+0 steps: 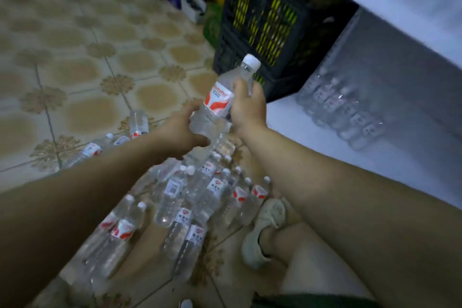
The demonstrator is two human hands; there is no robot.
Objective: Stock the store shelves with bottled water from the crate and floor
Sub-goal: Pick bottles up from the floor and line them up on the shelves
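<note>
Our left hand [182,130] gripped the base of the bottle [218,101], our right hand [247,107] its shoulder; loose bottles [175,195] lay on the floor [75,70] below.

bottles [190,207] crowd floor, shelf [287,117] front open

Patterned beige tile floor [75,70], dim light
</note>
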